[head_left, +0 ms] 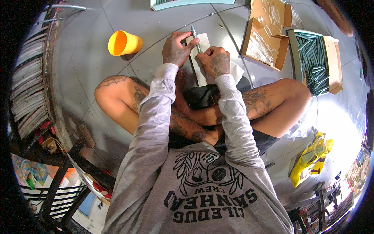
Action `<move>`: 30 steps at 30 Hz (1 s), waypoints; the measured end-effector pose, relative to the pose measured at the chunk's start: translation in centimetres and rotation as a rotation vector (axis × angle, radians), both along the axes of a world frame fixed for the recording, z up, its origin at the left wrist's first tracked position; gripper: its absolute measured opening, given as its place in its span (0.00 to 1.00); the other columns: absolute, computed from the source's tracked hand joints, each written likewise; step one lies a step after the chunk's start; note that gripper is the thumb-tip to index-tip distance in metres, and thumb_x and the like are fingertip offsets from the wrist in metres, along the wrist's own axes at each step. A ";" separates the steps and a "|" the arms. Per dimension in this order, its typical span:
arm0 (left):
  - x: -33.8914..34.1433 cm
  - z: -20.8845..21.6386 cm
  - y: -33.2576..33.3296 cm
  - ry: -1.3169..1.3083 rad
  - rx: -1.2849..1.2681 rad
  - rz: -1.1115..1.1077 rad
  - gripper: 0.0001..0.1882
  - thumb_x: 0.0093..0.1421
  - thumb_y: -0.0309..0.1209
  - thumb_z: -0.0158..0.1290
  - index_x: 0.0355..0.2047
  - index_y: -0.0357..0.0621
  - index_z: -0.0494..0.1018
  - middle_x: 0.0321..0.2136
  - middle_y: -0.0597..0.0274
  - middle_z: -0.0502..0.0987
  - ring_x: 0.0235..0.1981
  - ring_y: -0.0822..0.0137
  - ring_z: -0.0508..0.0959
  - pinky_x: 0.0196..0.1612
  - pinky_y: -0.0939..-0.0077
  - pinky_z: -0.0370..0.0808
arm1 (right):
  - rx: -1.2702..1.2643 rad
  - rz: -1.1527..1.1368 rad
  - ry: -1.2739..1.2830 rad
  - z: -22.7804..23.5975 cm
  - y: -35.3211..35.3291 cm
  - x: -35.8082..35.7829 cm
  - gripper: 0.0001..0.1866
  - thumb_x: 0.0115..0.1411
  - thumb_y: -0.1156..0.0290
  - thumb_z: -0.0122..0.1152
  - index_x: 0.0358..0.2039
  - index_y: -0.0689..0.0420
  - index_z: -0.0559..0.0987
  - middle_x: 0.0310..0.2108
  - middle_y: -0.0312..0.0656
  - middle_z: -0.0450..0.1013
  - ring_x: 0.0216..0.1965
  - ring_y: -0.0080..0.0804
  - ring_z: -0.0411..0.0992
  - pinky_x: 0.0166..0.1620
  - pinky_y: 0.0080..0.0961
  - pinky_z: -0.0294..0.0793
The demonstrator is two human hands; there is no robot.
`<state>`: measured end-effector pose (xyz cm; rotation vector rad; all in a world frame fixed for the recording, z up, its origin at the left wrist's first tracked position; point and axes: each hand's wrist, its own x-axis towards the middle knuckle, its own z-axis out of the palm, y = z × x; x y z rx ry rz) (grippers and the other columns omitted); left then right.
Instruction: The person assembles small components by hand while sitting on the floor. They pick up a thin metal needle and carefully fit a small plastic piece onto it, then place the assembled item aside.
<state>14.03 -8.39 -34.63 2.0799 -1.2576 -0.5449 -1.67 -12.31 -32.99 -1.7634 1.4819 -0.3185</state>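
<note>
A slim grey-green pen (195, 36) is held nearly upright between my two hands, over a white sheet (205, 41) on the floor. My left hand (176, 50) grips its upper part between thumb and fingers. Lower down, the fingers of my right hand (215, 61) are closed around the pen's bottom end, which they mostly hide. To the right, an open box (297, 64) is filled with many similar grey-green pens (313, 58).
A yellow cup (125, 43) lies on the tiled floor at left. An open cardboard box (267, 48) with clear slender pieces stands at right, by the pen box. Another pale box (191, 4) is at the far edge. A yellow bag (310, 160) lies at lower right.
</note>
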 end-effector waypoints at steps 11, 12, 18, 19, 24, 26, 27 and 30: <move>-0.4 -0.1 0.1 -0.057 -0.033 0.000 0.34 0.51 0.65 0.58 0.44 0.50 0.81 0.44 0.59 0.76 0.48 0.57 0.76 0.51 0.63 0.72 | 0.064 -0.021 -0.114 -0.1 0.3 -1.7 0.19 0.54 0.57 0.62 0.26 0.64 0.82 0.21 0.44 0.78 0.25 0.34 0.77 0.37 0.30 0.77; -0.4 -0.1 0.1 -0.055 -0.029 0.002 0.35 0.50 0.65 0.58 0.44 0.50 0.81 0.44 0.59 0.76 0.48 0.57 0.76 0.51 0.63 0.72 | 0.063 -0.019 -0.117 -0.1 0.3 -1.7 0.19 0.54 0.57 0.62 0.26 0.64 0.82 0.21 0.43 0.78 0.25 0.33 0.77 0.37 0.30 0.77; -0.6 0.3 0.2 -0.052 -0.028 0.014 0.36 0.50 0.67 0.57 0.44 0.49 0.81 0.44 0.59 0.76 0.47 0.57 0.76 0.50 0.63 0.72 | 0.093 -0.021 -0.134 -0.1 0.4 -2.0 0.20 0.55 0.56 0.62 0.28 0.63 0.82 0.22 0.43 0.78 0.25 0.32 0.77 0.36 0.29 0.77; -0.7 0.3 0.2 -0.052 -0.030 0.018 0.37 0.50 0.67 0.57 0.44 0.49 0.81 0.44 0.58 0.76 0.47 0.57 0.76 0.50 0.63 0.72 | 0.098 -0.025 -0.135 -0.1 0.5 -2.0 0.20 0.55 0.56 0.63 0.28 0.63 0.82 0.22 0.43 0.78 0.25 0.32 0.77 0.36 0.29 0.77; -0.6 0.0 0.2 -0.039 -0.021 0.013 0.36 0.50 0.67 0.58 0.44 0.48 0.81 0.44 0.58 0.77 0.48 0.57 0.76 0.51 0.63 0.72 | 0.122 -0.043 -0.121 0.1 0.6 -2.1 0.20 0.54 0.55 0.64 0.28 0.64 0.83 0.22 0.44 0.78 0.25 0.33 0.77 0.37 0.29 0.77; -0.5 -0.1 0.1 -0.033 -0.028 0.009 0.36 0.49 0.67 0.58 0.44 0.48 0.81 0.44 0.57 0.77 0.48 0.57 0.76 0.51 0.63 0.72 | 0.128 -0.046 -0.120 0.3 0.6 -2.1 0.20 0.54 0.55 0.64 0.28 0.64 0.83 0.22 0.45 0.78 0.25 0.33 0.77 0.37 0.30 0.77; -0.5 -0.1 0.1 -0.026 -0.031 0.008 0.36 0.49 0.67 0.58 0.44 0.48 0.81 0.44 0.57 0.77 0.48 0.56 0.76 0.51 0.63 0.72 | 0.132 -0.047 -0.117 0.4 0.7 -2.2 0.20 0.54 0.55 0.64 0.28 0.64 0.83 0.22 0.45 0.78 0.26 0.34 0.77 0.37 0.30 0.77; -0.5 -0.1 0.1 -0.028 -0.025 0.012 0.37 0.49 0.67 0.58 0.44 0.48 0.81 0.44 0.58 0.77 0.48 0.56 0.76 0.51 0.63 0.72 | 0.125 -0.043 -0.108 0.6 0.7 -2.2 0.20 0.53 0.55 0.64 0.28 0.63 0.83 0.22 0.45 0.78 0.26 0.34 0.78 0.37 0.30 0.77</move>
